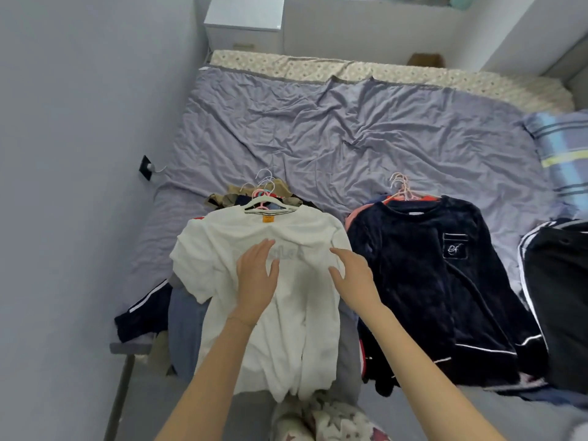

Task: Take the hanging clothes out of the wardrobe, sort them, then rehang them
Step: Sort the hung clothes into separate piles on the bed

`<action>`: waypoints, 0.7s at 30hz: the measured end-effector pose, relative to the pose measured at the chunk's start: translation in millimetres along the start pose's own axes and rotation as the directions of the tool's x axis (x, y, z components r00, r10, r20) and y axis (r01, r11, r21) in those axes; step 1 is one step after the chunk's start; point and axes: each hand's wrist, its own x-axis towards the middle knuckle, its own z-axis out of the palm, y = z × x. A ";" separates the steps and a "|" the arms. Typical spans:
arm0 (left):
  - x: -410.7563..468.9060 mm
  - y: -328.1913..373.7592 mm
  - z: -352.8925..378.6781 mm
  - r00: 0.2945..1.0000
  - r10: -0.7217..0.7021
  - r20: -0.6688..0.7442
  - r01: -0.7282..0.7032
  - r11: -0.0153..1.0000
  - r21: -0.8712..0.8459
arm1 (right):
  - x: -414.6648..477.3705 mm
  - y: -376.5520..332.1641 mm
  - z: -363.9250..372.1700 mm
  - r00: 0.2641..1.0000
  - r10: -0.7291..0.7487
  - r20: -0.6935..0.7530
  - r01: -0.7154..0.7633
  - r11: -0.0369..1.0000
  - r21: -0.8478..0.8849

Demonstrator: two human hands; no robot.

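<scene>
White T-shirt (pixel 286 329): top of the left pile at the bed's (pixel 318 132) near edge, on its hanger (pixel 270 206), laid flat for sorting.
Orange tag (pixel 268 219): at the collar, unreadable; grey chest lettering half covered, illegible.
Left hand (pixel 256 281): flat on the chest, fingers straight, grasping nothing.
Right hand (pixel 353 278): released, fingers spread at the shirt's right edge; contact unclear.
Navy top (pixel 423 281): heads the right pile; pocket monogram resembling "ef".

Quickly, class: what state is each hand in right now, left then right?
Left hand: open, fingers straight, flat on the white short-sleeved T-shirt.
Right hand: open, fingers relaxed, holding nothing, at the same shirt's edge.
</scene>
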 end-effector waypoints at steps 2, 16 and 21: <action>-16.5 14.5 6.0 0.999 0.029 0.027 -0.029 1.000 -0.008 | -32.0 6.8 -8.1 0.998 0.030 -0.057 -0.030 0.999 0.015; -64.3 112.2 78.2 0.963 0.198 0.182 -0.190 0.980 -0.059 | -140.0 97.4 -95.2 0.934 0.233 -0.271 -0.206 0.970 0.127; -43.1 161.5 134.3 0.971 0.181 0.155 -0.166 0.981 -0.105 | -125.5 153.7 -144.9 0.918 0.261 -0.298 -0.208 0.958 0.199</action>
